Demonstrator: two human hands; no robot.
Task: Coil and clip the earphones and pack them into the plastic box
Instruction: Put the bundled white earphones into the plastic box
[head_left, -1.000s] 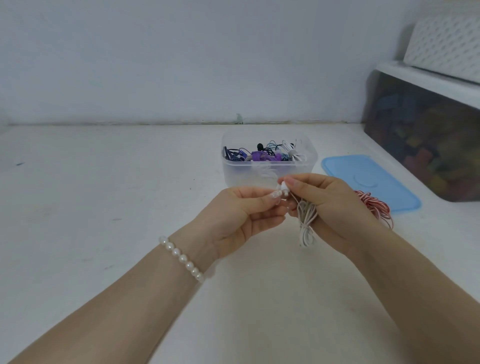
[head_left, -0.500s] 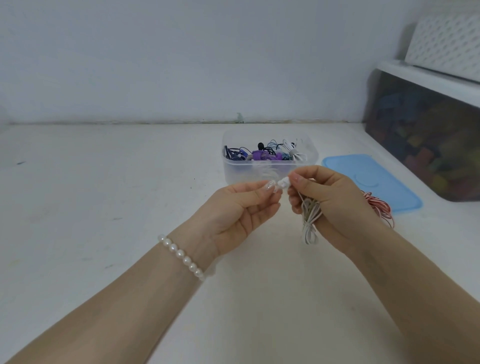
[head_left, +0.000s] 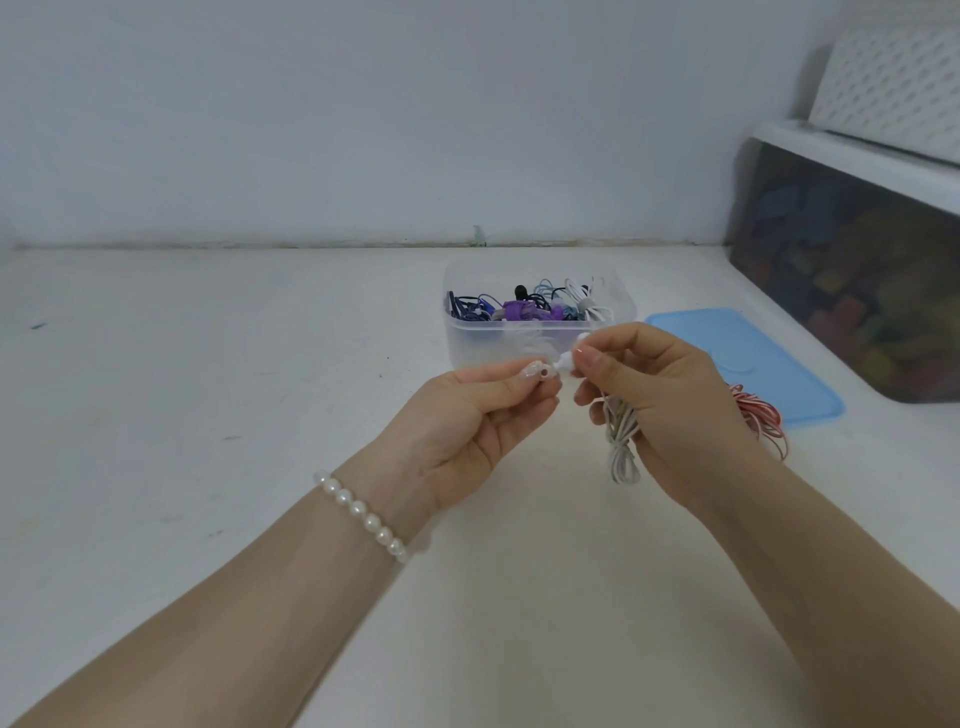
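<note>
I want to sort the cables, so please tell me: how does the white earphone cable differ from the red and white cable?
The white earphone cable is plain white; the red and white cable is striped. The white one is held above the table, bunched in the right hand; the striped one lies on the table beside the blue lid, partly hidden by that hand. Both are coiled and outside the plastic box.

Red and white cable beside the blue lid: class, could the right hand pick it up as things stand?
Probably not: the right hand already grips the white earphone coil, though the red and white cable lies uncovered just behind it.
</note>
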